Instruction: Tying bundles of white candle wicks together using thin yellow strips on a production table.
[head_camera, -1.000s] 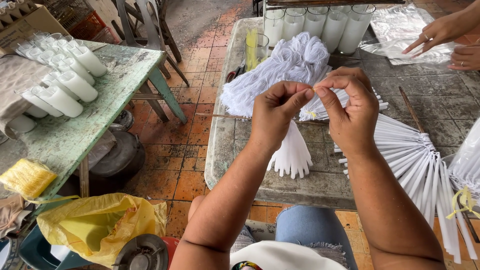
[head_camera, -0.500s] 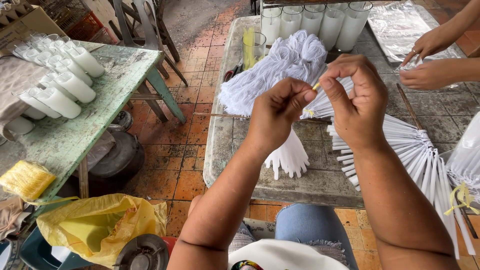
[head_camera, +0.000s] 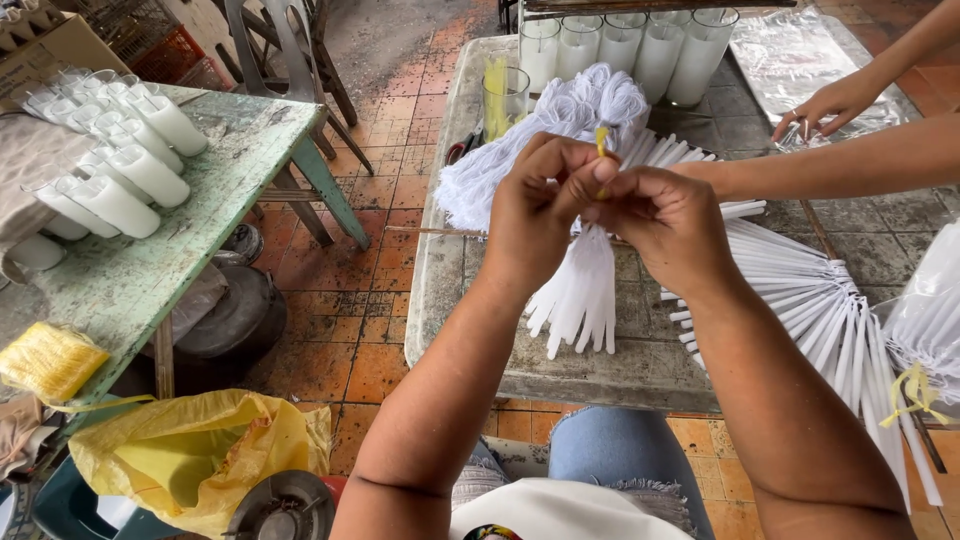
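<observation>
My left hand (head_camera: 535, 205) and my right hand (head_camera: 665, 220) meet above the grey stone table (head_camera: 450, 290). Both pinch a yellow tie (head_camera: 602, 140) at the top of a bunch of thin white candles (head_camera: 580, 290) that hangs from their wicks below my fingers. Behind my hands lies a heap of white wick string (head_camera: 560, 125). More thin white candles (head_camera: 810, 300) fan out flat on the table to the right.
White candles in glass jars (head_camera: 625, 50) stand at the table's far edge beside a glass of yellow ties (head_camera: 503, 95). Another person's hands (head_camera: 835, 100) handle clear plastic sheet at the far right. A green table (head_camera: 200, 215) with glass candles (head_camera: 120, 150) is left; a yellow bag (head_camera: 190, 450) below.
My hands rose and came closer together around the yellow tie, lifting the candle bunch. The other person's arm reached further across the table behind my right hand.
</observation>
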